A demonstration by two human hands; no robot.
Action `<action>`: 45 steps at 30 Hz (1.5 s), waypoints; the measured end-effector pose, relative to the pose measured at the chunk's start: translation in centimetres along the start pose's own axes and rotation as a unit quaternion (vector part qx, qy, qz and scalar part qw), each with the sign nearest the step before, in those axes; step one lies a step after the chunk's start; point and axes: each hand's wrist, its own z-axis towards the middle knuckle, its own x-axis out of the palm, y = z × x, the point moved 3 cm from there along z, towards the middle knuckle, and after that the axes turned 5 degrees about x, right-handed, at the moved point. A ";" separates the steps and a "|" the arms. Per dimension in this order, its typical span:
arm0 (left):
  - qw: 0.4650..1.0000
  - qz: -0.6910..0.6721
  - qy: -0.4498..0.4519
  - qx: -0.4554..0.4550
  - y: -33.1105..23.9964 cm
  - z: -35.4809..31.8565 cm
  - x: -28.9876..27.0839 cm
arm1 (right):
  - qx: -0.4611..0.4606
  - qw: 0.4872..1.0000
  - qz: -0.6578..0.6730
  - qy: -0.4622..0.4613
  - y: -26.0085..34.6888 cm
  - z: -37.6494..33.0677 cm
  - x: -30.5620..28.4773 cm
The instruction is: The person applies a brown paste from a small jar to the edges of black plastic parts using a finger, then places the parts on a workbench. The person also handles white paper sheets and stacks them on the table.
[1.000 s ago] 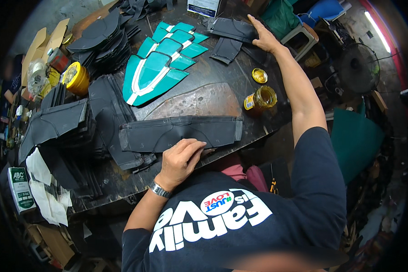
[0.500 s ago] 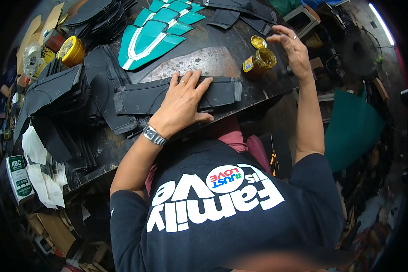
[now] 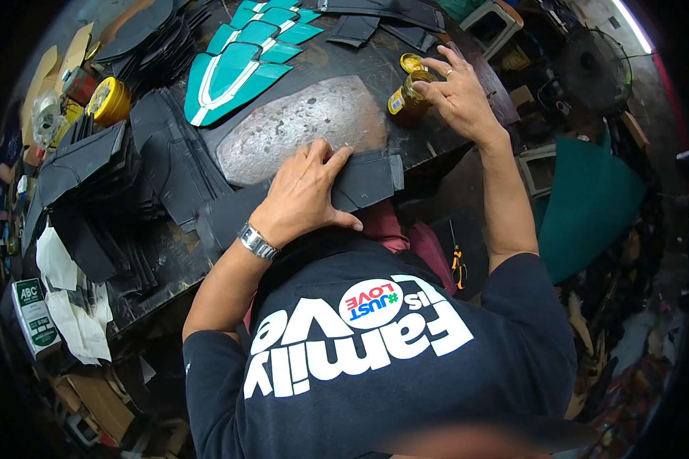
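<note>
My left hand (image 3: pixel 302 187) grips a long black panel (image 3: pixel 364 180) at the table's near edge, fingers bent over its far side and thumb along its near side. The hand and wrist hide the panel's middle. A worn metal plate (image 3: pixel 306 126) lies just beyond it. My right hand (image 3: pixel 463 99) is at the mouth of a glass jar (image 3: pixel 408 113) of yellowish-brown stuff, thumb and fingers apart beside the rim. Nothing shows between them. The jar's yellow lid (image 3: pixel 411 63) lies behind it, inside up.
Overlapping green pieces with white stripes (image 3: pixel 237 65) lie at the back. Stacks of black panels (image 3: pixel 76 168) crowd the left, near a yellow tub (image 3: pixel 111 102). More black strips (image 3: pixel 383 19) lie at the far edge. A fan (image 3: pixel 593 69) stands right.
My left hand has drawn the black panel toward me, baring more of the metal plate, and its fingers are more bent. My right hand has come down and left to the jar.
</note>
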 end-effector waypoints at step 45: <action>0.756 -0.625 -0.093 -0.168 2.1 -0.5 -2.6 | -0.011 0.962 0.173 -0.210 12.5 -7.4 -0.9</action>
